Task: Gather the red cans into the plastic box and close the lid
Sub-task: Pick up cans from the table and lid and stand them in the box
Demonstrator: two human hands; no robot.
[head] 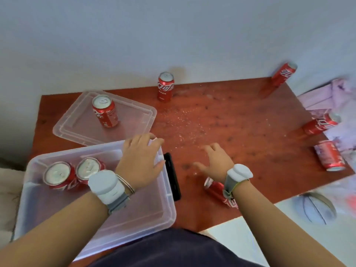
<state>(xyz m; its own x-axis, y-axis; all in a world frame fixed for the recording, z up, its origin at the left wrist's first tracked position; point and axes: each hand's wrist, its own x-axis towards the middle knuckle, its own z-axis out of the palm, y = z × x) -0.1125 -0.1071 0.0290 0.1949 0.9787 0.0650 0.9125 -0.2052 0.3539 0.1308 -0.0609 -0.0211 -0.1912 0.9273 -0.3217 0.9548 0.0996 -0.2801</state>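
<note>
The clear plastic box (169, 209) sits at the table's near left with two red cans (59, 176) upright in its far left corner. My left hand (140, 158) hovers over the box's right rim, fingers apart, holding nothing. My right hand (215, 160) hangs open above the table, just beyond a red can lying on its side (215, 189) under my wrist. The clear lid (134, 114) lies flat behind the box with one can (105, 110) standing on it. More cans stand at the back middle (165, 86), back right (284, 73) and along the right edge (319, 124), (330, 155).
A black phone (173, 176) lies against the box's right side. Crumbs are scattered over the middle of the red-brown table (240, 116). Pale purple cloth (331, 93) lies off the right edge. A wall rises directly behind the table. A round grey object (316, 207) sits lower right.
</note>
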